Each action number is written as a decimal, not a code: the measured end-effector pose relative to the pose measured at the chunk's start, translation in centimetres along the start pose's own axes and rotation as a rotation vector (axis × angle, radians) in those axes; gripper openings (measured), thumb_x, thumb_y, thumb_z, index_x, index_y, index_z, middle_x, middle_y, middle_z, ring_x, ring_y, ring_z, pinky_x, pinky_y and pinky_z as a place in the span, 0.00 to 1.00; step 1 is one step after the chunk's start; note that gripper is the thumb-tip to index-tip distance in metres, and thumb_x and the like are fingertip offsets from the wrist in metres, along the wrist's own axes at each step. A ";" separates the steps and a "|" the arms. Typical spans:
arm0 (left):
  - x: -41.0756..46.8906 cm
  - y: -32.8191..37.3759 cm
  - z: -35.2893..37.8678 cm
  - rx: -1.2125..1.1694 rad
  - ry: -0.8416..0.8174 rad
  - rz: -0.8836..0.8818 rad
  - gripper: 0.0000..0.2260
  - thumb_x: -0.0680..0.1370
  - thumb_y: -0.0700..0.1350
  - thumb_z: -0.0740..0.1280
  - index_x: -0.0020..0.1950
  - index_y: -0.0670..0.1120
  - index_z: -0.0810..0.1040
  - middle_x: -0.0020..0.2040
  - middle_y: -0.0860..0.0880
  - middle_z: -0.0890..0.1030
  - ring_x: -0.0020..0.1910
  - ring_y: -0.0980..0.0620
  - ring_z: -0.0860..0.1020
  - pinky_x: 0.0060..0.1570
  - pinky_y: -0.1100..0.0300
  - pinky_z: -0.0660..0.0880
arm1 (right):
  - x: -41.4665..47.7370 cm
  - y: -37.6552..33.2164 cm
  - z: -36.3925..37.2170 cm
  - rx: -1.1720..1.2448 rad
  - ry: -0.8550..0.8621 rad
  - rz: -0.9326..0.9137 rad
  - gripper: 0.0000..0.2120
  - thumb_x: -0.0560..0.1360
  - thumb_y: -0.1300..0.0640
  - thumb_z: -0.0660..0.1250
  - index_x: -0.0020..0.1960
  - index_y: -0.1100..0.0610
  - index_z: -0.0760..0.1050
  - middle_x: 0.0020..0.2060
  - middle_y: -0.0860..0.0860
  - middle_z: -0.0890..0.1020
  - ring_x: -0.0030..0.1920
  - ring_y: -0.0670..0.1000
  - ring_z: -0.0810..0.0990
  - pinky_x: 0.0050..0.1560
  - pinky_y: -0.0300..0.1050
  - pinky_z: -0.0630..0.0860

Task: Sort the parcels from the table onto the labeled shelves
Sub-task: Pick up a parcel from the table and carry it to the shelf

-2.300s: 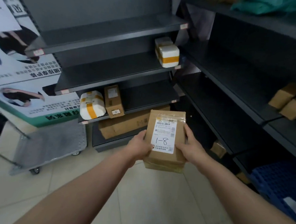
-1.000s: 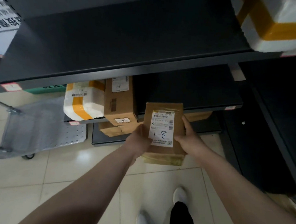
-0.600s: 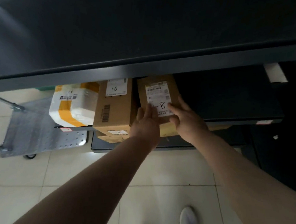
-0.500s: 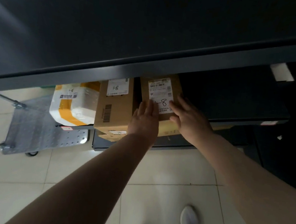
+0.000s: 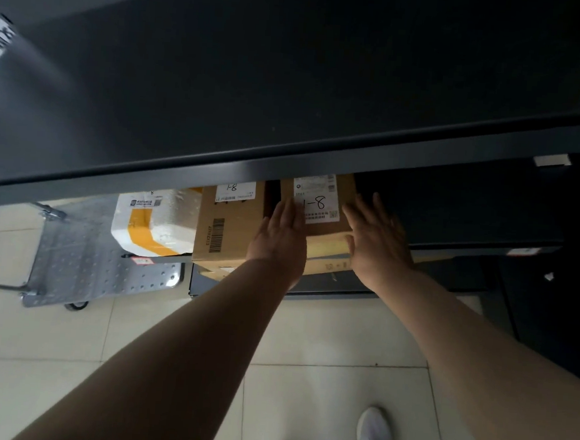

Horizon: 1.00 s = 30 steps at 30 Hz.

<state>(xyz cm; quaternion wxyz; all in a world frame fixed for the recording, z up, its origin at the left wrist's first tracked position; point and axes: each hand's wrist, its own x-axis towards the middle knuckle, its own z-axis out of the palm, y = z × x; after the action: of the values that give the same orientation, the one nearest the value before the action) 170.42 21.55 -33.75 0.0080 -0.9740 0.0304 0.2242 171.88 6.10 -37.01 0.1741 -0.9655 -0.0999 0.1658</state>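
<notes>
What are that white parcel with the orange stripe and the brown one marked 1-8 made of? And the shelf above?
White parcel: looks like foam, pebbly matte surface, orange tape. Brown parcel: cardboard, matte brown with paper label. Shelf: probably painted metal, smooth dark sheen.
</notes>
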 end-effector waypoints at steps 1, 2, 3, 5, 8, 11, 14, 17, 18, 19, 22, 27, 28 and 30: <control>-0.9 0.2 -0.1 -0.020 0.016 -0.007 0.38 0.79 0.36 0.59 0.79 0.43 0.35 0.80 0.45 0.37 0.78 0.47 0.39 0.75 0.52 0.42 | -1.0 0.4 0.0 0.014 -0.001 0.013 0.28 0.82 0.54 0.55 0.79 0.48 0.46 0.79 0.49 0.47 0.78 0.53 0.39 0.76 0.55 0.44; -1.9 0.5 -0.1 -0.029 0.023 0.001 0.36 0.80 0.35 0.58 0.79 0.43 0.36 0.80 0.45 0.38 0.78 0.48 0.39 0.75 0.53 0.42 | -2.1 0.9 0.1 0.019 -0.018 0.031 0.29 0.82 0.54 0.55 0.79 0.49 0.46 0.79 0.49 0.47 0.78 0.53 0.39 0.76 0.55 0.44; -3.1 0.7 0.0 -0.023 0.012 0.024 0.35 0.80 0.35 0.57 0.79 0.43 0.37 0.80 0.45 0.39 0.79 0.48 0.40 0.75 0.53 0.42 | -3.2 1.3 0.2 0.006 -0.045 0.047 0.29 0.82 0.53 0.55 0.79 0.49 0.46 0.79 0.49 0.48 0.78 0.52 0.40 0.76 0.55 0.45; -5.3 1.3 -0.1 0.021 -0.073 0.085 0.33 0.80 0.34 0.56 0.80 0.43 0.42 0.80 0.45 0.44 0.79 0.47 0.42 0.76 0.53 0.43 | -5.5 1.6 0.2 -0.086 -0.117 0.053 0.27 0.82 0.50 0.54 0.79 0.50 0.49 0.79 0.50 0.51 0.78 0.53 0.43 0.76 0.56 0.49; -7.8 1.9 -0.8 0.078 -0.173 0.144 0.30 0.79 0.34 0.59 0.79 0.43 0.53 0.79 0.45 0.54 0.79 0.46 0.50 0.76 0.51 0.52 | -9.2 1.0 -0.6 -0.131 -0.193 0.068 0.26 0.82 0.47 0.53 0.78 0.53 0.53 0.78 0.50 0.53 0.78 0.54 0.43 0.76 0.56 0.50; -9.8 2.3 -1.7 0.119 -0.197 0.203 0.27 0.79 0.35 0.61 0.77 0.44 0.60 0.76 0.46 0.63 0.77 0.46 0.57 0.74 0.49 0.61 | -12.8 -0.1 -2.0 -0.107 -0.218 0.086 0.27 0.83 0.48 0.51 0.79 0.53 0.49 0.79 0.49 0.48 0.78 0.53 0.40 0.77 0.57 0.46; -11.9 2.5 -3.2 0.175 -0.233 0.244 0.26 0.79 0.37 0.62 0.77 0.45 0.62 0.73 0.46 0.67 0.74 0.46 0.62 0.70 0.50 0.66 | -16.1 -1.2 -3.5 -0.128 -0.250 0.104 0.27 0.83 0.49 0.50 0.79 0.54 0.49 0.79 0.50 0.47 0.78 0.53 0.40 0.76 0.57 0.45; -15.1 3.1 -4.7 0.236 -0.234 0.330 0.23 0.78 0.37 0.61 0.74 0.46 0.66 0.65 0.43 0.73 0.63 0.44 0.72 0.59 0.52 0.74 | -20.0 -2.6 -4.5 -0.124 -0.238 0.159 0.26 0.83 0.50 0.52 0.79 0.54 0.52 0.78 0.50 0.51 0.78 0.52 0.43 0.76 0.55 0.47; -16.2 3.3 -5.0 0.258 -0.222 0.369 0.22 0.78 0.38 0.61 0.73 0.46 0.67 0.63 0.43 0.75 0.60 0.44 0.73 0.56 0.52 0.75 | -21.5 -3.1 -4.7 -0.115 -0.215 0.187 0.26 0.83 0.51 0.52 0.78 0.54 0.52 0.78 0.50 0.52 0.78 0.52 0.44 0.76 0.55 0.48; -17.3 3.4 -5.2 0.270 -0.219 0.407 0.21 0.78 0.38 0.60 0.72 0.46 0.67 0.62 0.43 0.75 0.59 0.44 0.74 0.55 0.52 0.75 | -23.1 -3.7 -4.9 -0.102 -0.200 0.219 0.26 0.83 0.51 0.52 0.78 0.55 0.52 0.78 0.51 0.52 0.78 0.52 0.44 0.75 0.55 0.48; -20.5 3.9 -4.8 0.269 -0.295 0.518 0.21 0.79 0.39 0.60 0.72 0.46 0.67 0.64 0.43 0.75 0.60 0.44 0.75 0.55 0.51 0.76 | -28.4 -5.6 -5.2 -0.044 -0.188 0.330 0.26 0.83 0.52 0.51 0.79 0.54 0.50 0.79 0.52 0.49 0.78 0.53 0.44 0.75 0.54 0.45; -25.8 5.8 -4.8 0.351 -0.358 0.675 0.17 0.80 0.40 0.59 0.70 0.45 0.69 0.65 0.42 0.74 0.61 0.42 0.75 0.58 0.49 0.75 | -37.6 -7.9 -4.7 -0.014 -0.152 0.495 0.25 0.84 0.52 0.50 0.79 0.54 0.51 0.79 0.52 0.49 0.78 0.53 0.45 0.76 0.54 0.46; -27.0 6.6 -5.0 0.375 -0.351 0.715 0.17 0.80 0.40 0.58 0.70 0.45 0.69 0.65 0.42 0.74 0.61 0.42 0.74 0.58 0.49 0.75 | -39.6 -8.2 -4.6 -0.015 -0.143 0.540 0.25 0.84 0.52 0.51 0.79 0.54 0.52 0.78 0.52 0.50 0.78 0.54 0.45 0.76 0.55 0.47; -29.5 8.6 -5.1 0.416 -0.328 0.808 0.19 0.80 0.39 0.57 0.72 0.45 0.68 0.67 0.41 0.73 0.63 0.42 0.73 0.60 0.49 0.74 | -43.7 -8.7 -4.4 -0.013 -0.117 0.631 0.24 0.83 0.52 0.51 0.78 0.55 0.52 0.78 0.53 0.51 0.78 0.54 0.45 0.76 0.55 0.49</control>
<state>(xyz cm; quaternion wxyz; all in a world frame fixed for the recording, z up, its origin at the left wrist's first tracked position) 145.59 14.46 -16.30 0.1196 -0.8138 0.4489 0.3491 131.86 1.88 -17.47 0.1020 -0.9387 0.1938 0.2662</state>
